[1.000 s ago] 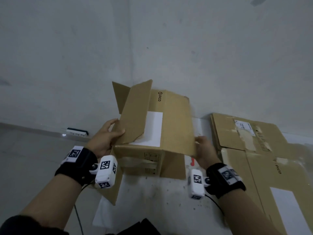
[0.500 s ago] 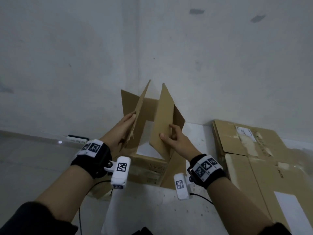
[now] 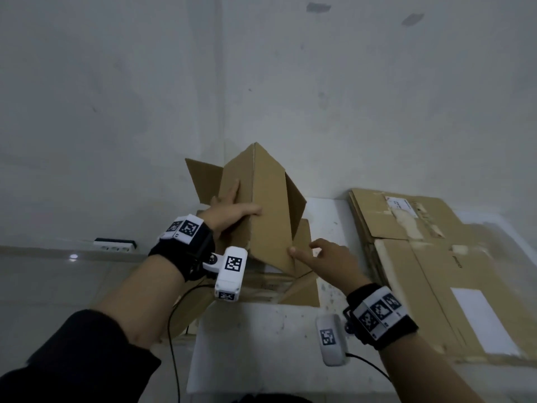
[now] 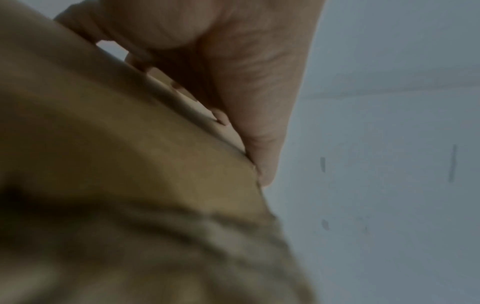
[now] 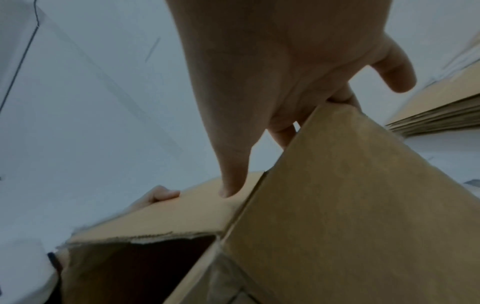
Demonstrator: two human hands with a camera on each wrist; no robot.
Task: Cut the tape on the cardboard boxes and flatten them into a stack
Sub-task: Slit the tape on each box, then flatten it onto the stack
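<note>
A brown cardboard box [image 3: 270, 205] stands on the white surface [image 3: 261, 344] by the wall, its panels pushed up into a peak and loose flaps sticking out to either side. My left hand [image 3: 241, 205] grips the left panel, fingers spread on its face and thumb along its lower edge. The left wrist view shows fingers [image 4: 246, 82] curled over the cardboard edge [image 4: 116, 164]. My right hand [image 3: 313, 251] is open at the box's lower right corner. In the right wrist view one straight finger [image 5: 233, 174] presses on a flap [image 5: 197, 205] beside the big panel [image 5: 337, 205].
A stack of flattened boxes [image 3: 421, 257] with white labels lies to the right on the same surface. A power strip [image 3: 114, 244] sits on the floor by the wall at the left. A grey wall stands close behind the box. Thin black cables hang from both wrists.
The two raised flaps have come together into a peak. My left hand moved up onto the outer left panel. My right hand let go of its flap and dropped to the lower right corner.
</note>
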